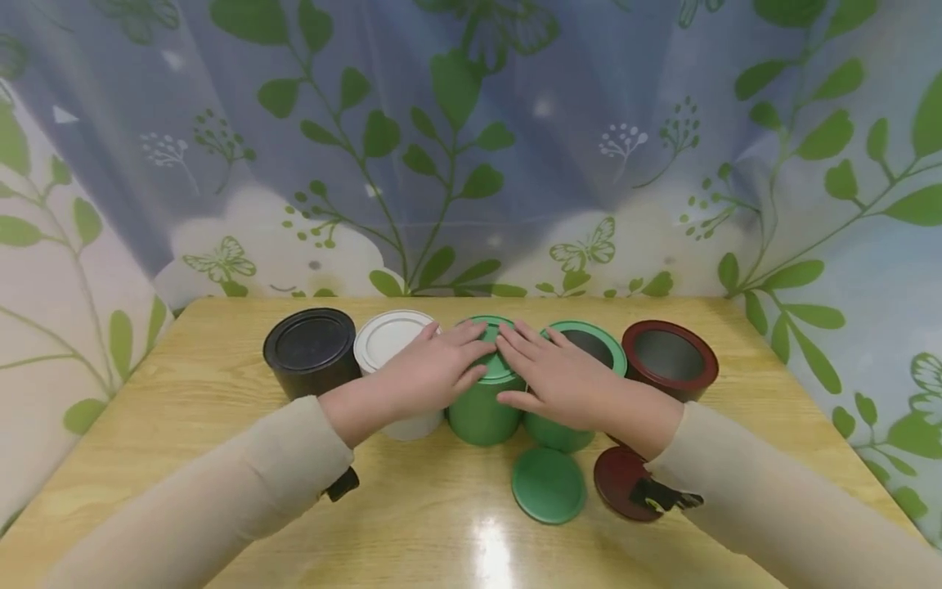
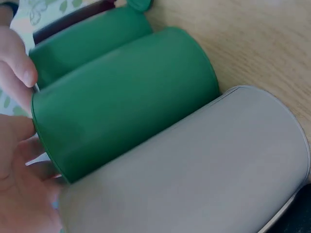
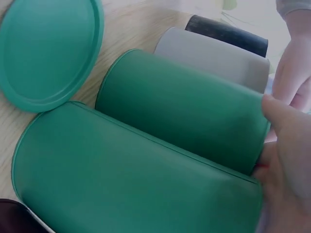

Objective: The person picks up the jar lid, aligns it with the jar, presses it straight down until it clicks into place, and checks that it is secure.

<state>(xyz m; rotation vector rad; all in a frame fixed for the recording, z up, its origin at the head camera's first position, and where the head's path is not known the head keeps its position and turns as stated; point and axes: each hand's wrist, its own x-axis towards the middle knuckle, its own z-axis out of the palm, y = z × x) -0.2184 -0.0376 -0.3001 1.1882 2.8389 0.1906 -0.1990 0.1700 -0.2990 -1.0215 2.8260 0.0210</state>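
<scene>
both hands were spread flat, fingertips nearly meeting, with nothing gripped: the straight fingers of the left hand (image 1: 436, 372) and of the right hand (image 1: 562, 375) were laid over the lid (image 1: 498, 368) of the middle green can (image 1: 486, 415), which was stood upright beneath the fingertips. how hard the lid was pressed, and whether it was fully seated, could not be told. if more weight were put through one hand than the other, an edge of the lid might be tipped up or the can tilted. by a sideways shove, the white can (image 1: 386, 343) under the left palm or the uncovered green can (image 1: 561, 433) under the right palm could be nudged, as both were stood close beside it. the loose green lid (image 1: 549, 485) and the red lid (image 1: 616, 483), lying on the near side of the right hand, might be swept aside if the right sleeve (image 1: 773, 470) were dropped low.
</scene>
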